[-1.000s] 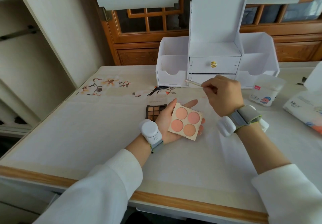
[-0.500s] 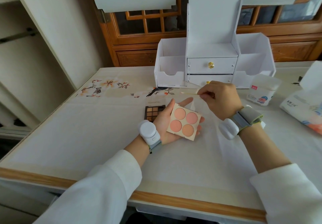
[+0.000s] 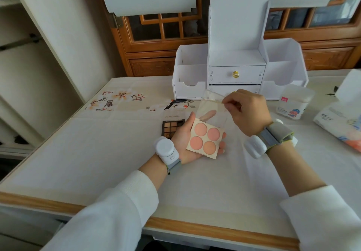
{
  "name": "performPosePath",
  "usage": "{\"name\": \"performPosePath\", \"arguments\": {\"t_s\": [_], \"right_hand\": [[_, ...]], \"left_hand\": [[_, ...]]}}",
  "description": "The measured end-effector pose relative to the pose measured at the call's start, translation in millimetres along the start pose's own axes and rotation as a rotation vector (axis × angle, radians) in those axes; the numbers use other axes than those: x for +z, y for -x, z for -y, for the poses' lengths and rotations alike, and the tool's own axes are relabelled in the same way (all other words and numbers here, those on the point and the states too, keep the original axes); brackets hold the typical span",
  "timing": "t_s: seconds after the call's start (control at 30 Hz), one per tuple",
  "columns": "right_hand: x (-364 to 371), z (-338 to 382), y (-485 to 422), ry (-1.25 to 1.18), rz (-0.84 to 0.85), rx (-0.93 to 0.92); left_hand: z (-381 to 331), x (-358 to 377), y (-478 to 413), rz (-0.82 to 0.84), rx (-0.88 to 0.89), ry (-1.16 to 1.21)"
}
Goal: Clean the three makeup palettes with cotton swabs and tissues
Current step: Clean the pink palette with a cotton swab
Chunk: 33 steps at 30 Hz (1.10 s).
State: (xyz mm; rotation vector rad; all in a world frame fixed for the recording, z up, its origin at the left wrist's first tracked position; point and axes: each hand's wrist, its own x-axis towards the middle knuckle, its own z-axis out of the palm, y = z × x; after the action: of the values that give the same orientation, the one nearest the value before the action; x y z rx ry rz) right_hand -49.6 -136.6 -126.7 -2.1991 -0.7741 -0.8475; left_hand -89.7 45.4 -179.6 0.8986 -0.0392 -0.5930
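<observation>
My left hand (image 3: 183, 139) grips the blush palette (image 3: 205, 140) in its palm. My right hand (image 3: 248, 112) pinches its clear lid (image 3: 213, 112), tilted open. Pulling further back could snap the hinge.

Brown palette (image 3: 172, 127) half covered by the left hand (image 3: 183, 139), whose fingers (image 3: 223, 134) are mostly hidden under the pink palette (image 3: 204, 139). Tissue pack (image 3: 340, 122) cut by right edge. Swab box (image 3: 293, 104) print unreadable.

palette lid (image 3: 214, 112): looked clear, glossy plastic
blush palette (image 3: 204, 141): showed matt, powdery pans
surface (image 3: 97, 153): wore matt white covering, wood-edged
drawer knob (image 3: 235, 74): shone gold
</observation>
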Motion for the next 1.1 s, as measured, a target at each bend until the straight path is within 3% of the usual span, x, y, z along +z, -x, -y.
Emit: {"name": "performPosePath", "arguments": {"t_s": [0.3, 0.53, 0.8, 1.1], "right_hand": [[-5.1, 2.7, -0.1, -0.005, 0.006, 0.050], [-1.2, 7.6, 3.5, -0.027, 0.285, 0.017], [-8.7, 3.4, 0.0, -0.009, 0.008, 0.121], [-3.7, 12.2, 3.6, -0.015, 0.302, 0.061]], "left_hand": [[0.0, 0.0, -0.8, -0.026, -0.005, 0.014], [-0.4, 4.3, -0.2, -0.062, -0.022, 0.051], [0.0, 6.2, 2.4, -0.018, -0.007, 0.027], [-1.8, 7.3, 2.0, -0.068, -0.016, 0.041]]}}
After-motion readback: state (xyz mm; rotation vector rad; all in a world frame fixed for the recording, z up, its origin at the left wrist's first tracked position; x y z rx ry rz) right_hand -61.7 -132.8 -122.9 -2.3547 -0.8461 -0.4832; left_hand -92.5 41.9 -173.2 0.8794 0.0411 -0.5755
